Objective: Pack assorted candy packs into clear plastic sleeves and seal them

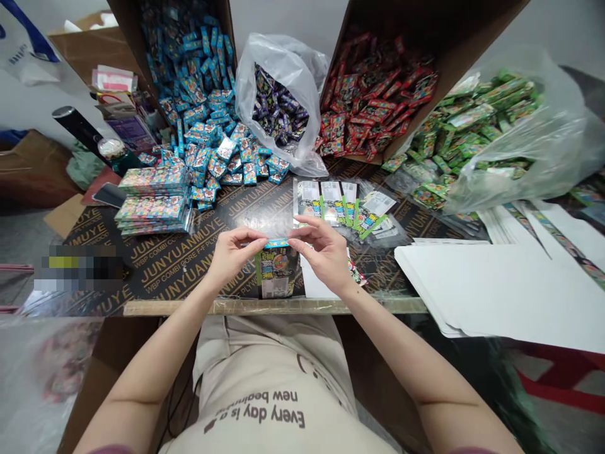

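Note:
My left hand (234,254) and my right hand (322,250) pinch the top of a clear plastic sleeve (275,270) from both sides, just above the near edge of the board table (161,265). Small colourful packets with a blue strip on top sit inside the sleeve. Both hands are closed on its upper edge. Behind them lies a row of filled clear sleeves (338,208) with white and green cards.
At the back are a box of blue packets (198,94), a bag of purple packets (278,113), a box of red packets (373,101) and a bag of green packets (472,126). Stacked filled sleeves (154,198) lie left. White sheets (496,290) lie right.

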Available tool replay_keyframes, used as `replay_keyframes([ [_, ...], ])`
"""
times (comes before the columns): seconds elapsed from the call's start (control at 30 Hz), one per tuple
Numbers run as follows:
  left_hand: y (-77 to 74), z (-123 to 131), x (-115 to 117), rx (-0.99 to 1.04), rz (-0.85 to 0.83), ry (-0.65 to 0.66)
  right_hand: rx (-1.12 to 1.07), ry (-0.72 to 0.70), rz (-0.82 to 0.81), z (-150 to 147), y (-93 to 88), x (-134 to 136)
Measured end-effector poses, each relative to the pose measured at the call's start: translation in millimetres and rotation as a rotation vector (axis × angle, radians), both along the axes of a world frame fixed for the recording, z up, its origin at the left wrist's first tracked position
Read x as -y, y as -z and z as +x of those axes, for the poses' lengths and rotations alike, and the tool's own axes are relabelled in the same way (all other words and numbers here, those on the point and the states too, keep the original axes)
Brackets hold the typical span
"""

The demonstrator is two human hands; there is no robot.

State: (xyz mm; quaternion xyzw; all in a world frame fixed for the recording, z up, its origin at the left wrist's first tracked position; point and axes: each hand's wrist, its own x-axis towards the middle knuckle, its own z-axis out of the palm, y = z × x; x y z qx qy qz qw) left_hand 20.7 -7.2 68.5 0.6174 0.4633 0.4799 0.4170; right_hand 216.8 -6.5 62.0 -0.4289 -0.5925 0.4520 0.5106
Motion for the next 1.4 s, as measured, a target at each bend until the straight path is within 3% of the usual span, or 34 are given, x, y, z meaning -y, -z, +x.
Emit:
replay_keyframes([
  [0.17, -6.5, 1, 2, -0.049, -0.004, 0.001, 0.047, -0.021, -0.043, 6, -6.9, 0],
  [0.3, -13.4, 1, 8, -0.264, 0.241, 0.057, 0.066, -0.024, -0.020, 9, -9.0, 1],
  [0.43, -13.8, -2, 12, -0.453, 0.533, 0.098, 0.151, 0.000, 0.142, 14, 0.4, 6],
  [0.57, -7.7, -4, 13, -0.567, 0.570, 0.102, 0.321, -0.030, 0.373, 21, 15.1, 12],
  [0.63, -4.3, -4, 14, -0.613, 0.576, 0.102, 0.353, -0.067, 0.407, 24, 16.1, 14],
  [0.73, -0.4, -3, 14, -0.630, 0.606, 0.093, 0.354, 0.027, 0.354, 26, 1.7, 9],
  [0.83, 1.4, -2, 14, -0.604, 0.618, 0.084, 0.354, 0.162, 0.296, 27, -26.4, -4],
  [0.9, 1.1, 1, 14, -0.545, 0.603, 0.079, 0.358, 0.071, 0.226, 26, -44.3, -15],
  [0.97, -0.1, 5, 14, -0.448, 0.566, 0.050, 0.354, -0.167, 0.095, 22, -56.0, -26],
  [1.03, -1.7, 9, 14, -0.354, 0.509, -0.004, 0.346, -0.421, -0.063, 16, -60.0, -34],
  [1.1, -3.2, 12, 15, -0.300, 0.458, -0.051, 0.348, -0.579, -0.178, 10, -58.5, -39],
  [1.17, -4.1, 14, 16, -0.288, 0.439, -0.080, 0.357, -0.625, -0.226, 5, -54.9, -42],
  [1.4, 1.3, 20, 19, -0.303, 0.503, -0.123, 0.346, -0.585, -0.259, -1, -48.3, -44],
])
